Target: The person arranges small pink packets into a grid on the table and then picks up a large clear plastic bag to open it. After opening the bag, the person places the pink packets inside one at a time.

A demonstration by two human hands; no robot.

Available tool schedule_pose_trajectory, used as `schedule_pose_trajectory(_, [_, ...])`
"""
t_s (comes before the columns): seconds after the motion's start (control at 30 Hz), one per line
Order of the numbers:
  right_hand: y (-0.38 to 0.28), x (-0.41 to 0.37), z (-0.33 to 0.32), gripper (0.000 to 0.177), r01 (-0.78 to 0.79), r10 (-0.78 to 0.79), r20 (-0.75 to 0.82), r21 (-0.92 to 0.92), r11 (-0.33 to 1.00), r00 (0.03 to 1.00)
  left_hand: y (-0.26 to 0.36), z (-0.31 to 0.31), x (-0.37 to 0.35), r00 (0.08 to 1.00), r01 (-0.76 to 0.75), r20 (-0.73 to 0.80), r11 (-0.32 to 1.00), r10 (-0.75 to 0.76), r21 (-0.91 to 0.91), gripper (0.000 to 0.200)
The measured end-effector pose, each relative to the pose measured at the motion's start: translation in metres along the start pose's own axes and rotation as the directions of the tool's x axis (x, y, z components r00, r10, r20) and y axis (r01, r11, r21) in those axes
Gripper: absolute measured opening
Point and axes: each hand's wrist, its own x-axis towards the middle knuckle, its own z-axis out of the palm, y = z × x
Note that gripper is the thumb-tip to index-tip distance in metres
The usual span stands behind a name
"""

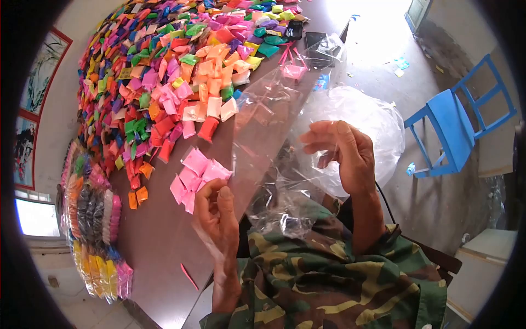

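My left hand rests at the table edge, beside a small heap of pink packets. Its fingers are half bent, the thumb stands apart, and I see nothing held in them. My right hand is raised over a big whitish plastic bag, fingers stretched and apart. Clear plastic bags lie crumpled on my lap between the hands. A flat sheet of clear film spreads over the table edge.
A large pile of small coloured packets covers the far part of the brown table. Bundled bagged packets stand at the left edge. A thin red strip lies near me. A blue chair stands at right.
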Motion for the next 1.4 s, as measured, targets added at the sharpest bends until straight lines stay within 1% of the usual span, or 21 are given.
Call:
schedule_pose_trajectory(0.03, [-0.002,0.000,0.001,0.047,0.029,-0.030,-0.015,-0.035,0.999,0.999,0.006,-0.002,0.000,0.994,-0.103,-0.014,0.993,0.104,0.063,0.022])
schedule_pose_trajectory(0.1, [-0.004,0.000,0.001,0.046,0.093,-0.095,-0.023,-0.065,0.993,0.995,0.019,-0.003,-0.001,0.951,-0.300,-0.018,0.936,0.308,0.186,0.023])
schedule_pose_trajectory(0.13, [-0.005,-0.001,0.002,0.046,0.123,-0.126,-0.026,-0.082,0.989,0.992,0.023,-0.002,-0.003,0.917,-0.399,0.070,0.898,0.393,0.186,0.025])
schedule_pose_trajectory(0.2, [-0.013,-0.003,0.006,0.046,0.116,-0.120,-0.026,-0.111,0.987,0.992,0.030,0.002,-0.007,0.805,-0.585,0.235,0.795,0.545,0.160,0.032])
schedule_pose_trajectory(0.3, [-0.018,-0.005,0.008,0.046,0.120,-0.122,0.001,-0.159,0.980,0.993,0.049,0.017,-0.005,0.670,-0.693,0.462,0.714,0.582,0.105,0.037])
schedule_pose_trajectory(0.33, [-0.019,-0.006,0.007,0.046,0.124,-0.124,0.012,-0.178,0.976,0.992,0.051,0.020,-0.002,0.643,-0.730,0.497,0.662,0.583,0.169,0.041])
schedule_pose_trajectory(0.4, [-0.018,-0.005,0.003,0.046,0.098,-0.102,-0.005,-0.214,0.972,0.995,0.039,0.023,0.002,0.617,-0.769,0.503,0.600,0.605,0.221,0.041])
schedule_pose_trajectory(0.43, [-0.017,-0.005,0.001,0.046,0.082,-0.087,-0.013,-0.232,0.969,0.996,0.034,0.024,0.003,0.605,-0.784,0.508,0.569,0.613,0.248,0.042])
schedule_pose_trajectory(0.53, [-0.018,-0.005,0.000,0.045,0.081,-0.085,-0.008,-0.236,0.968,0.996,0.027,0.023,0.002,0.618,-0.776,0.515,0.563,0.594,0.284,0.044])
schedule_pose_trajectory(0.63, [-0.022,-0.009,0.013,0.045,0.075,-0.074,0.011,-0.214,0.974,0.997,0.047,0.022,0.000,0.615,-0.775,0.516,0.579,0.596,0.255,0.041])
schedule_pose_trajectory(0.73, [-0.019,-0.009,0.012,0.045,0.128,-0.114,0.075,-0.219,0.967,0.991,0.054,0.025,0.002,0.610,-0.780,0.530,0.564,0.589,0.271,0.044])
schedule_pose_trajectory(0.83, [-0.012,-0.007,0.006,0.045,0.133,-0.127,0.040,-0.213,0.968,0.991,0.041,0.025,0.003,0.654,-0.720,0.600,0.622,0.461,0.307,0.044])
schedule_pose_trajectory(0.93, [-0.012,-0.003,-0.001,0.043,0.120,-0.114,0.040,-0.205,0.971,0.993,0.030,0.019,0.005,0.610,-0.752,0.651,0.588,0.452,0.296,0.040])
schedule_pose_trajectory(1.03, [-0.006,0.003,-0.010,0.040,0.066,-0.075,-0.031,-0.230,0.971,0.997,0.032,0.015,0.007,0.619,-0.742,0.637,0.607,0.459,0.283,0.036])
schedule_pose_trajectory(1.07, [-0.005,0.006,-0.016,0.037,0.031,-0.039,-0.022,-0.291,0.956,0.999,0.031,0.014,0.007,0.620,-0.743,0.627,0.609,0.471,0.278,0.035])
schedule_pose_trajectory(1.13, [-0.002,0.005,-0.015,0.039,0.099,-0.125,-0.076,-0.277,0.956,0.989,0.027,0.013,0.006,0.624,-0.744,0.606,0.611,0.494,0.268,0.034])
schedule_pose_trajectory(1.23, [-0.007,0.007,-0.013,0.043,0.014,-0.032,-0.212,-0.085,0.996,0.977,0.019,0.012,0.005,0.651,-0.717,0.615,0.626,0.444,0.307,0.029])
schedule_pose_trajectory(1.3, [-0.011,0.013,-0.025,0.044,0.067,-0.091,-0.154,-0.158,0.985,0.984,0.010,0.013,0.005,0.670,-0.697,0.599,0.649,0.437,0.305,0.027])
schedule_pose_trajectory(1.33, [-0.013,0.011,-0.022,0.045,0.031,-0.066,-0.193,-0.176,0.984,0.979,0.007,0.013,0.005,0.680,-0.687,0.591,0.660,0.434,0.305,0.026])
schedule_pose_trajectory(1.4, [-0.012,0.011,-0.018,0.046,0.030,-0.053,-0.140,-0.162,0.986,0.989,0.007,0.015,0.007,0.669,-0.691,0.618,0.651,0.412,0.314,0.034])
